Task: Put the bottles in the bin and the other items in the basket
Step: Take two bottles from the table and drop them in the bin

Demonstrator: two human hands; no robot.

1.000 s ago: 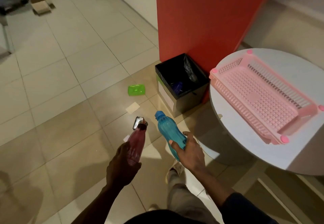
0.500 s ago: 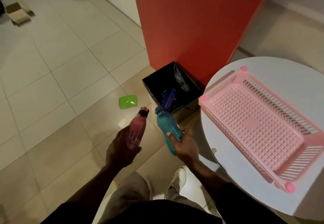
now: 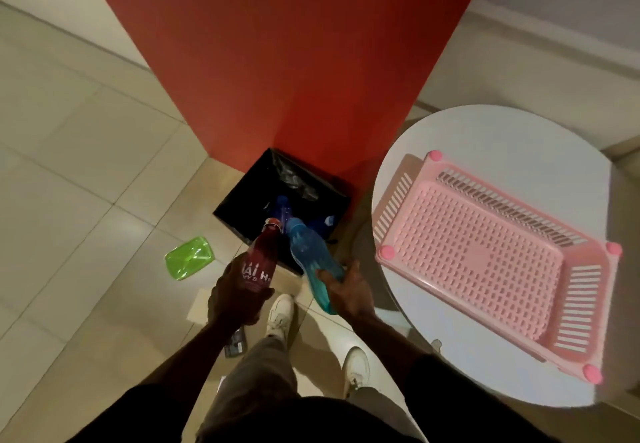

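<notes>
Head view, looking straight down the person's front: the bin (image 3: 232, 204) stands on the floor at twelve o'clock from the feet, with its far side tucked against the red pillar (image 3: 277, 61). A dark blue bottle (image 3: 284, 207) already lies inside it.

The left hand (image 3: 239, 299) has its fingers wrapped round the lower body of the red bottle (image 3: 261, 262). The right hand (image 3: 349, 290) clasps the base of the teal bottle (image 3: 310, 257). Both bottles tilt forward side by side, nearly touching, and their caps reach over the bin's near rim.

At three o'clock the round white table (image 3: 485, 131) curves in close, its edge just beside the right wrist and near the bin's right corner. The pink basket (image 3: 485, 252) lies on the table, angled, with one corner near the table's edge on the bin side.

From nine to eleven o'clock the tiles run open. A green box (image 3: 189, 258) lies at ten o'clock from the left hand, near the bin's left corner but apart from it. Under the left forearm are a paper scrap (image 3: 199, 307) and a small dark packet (image 3: 235, 342), beside the white shoes (image 3: 278, 311).
</notes>
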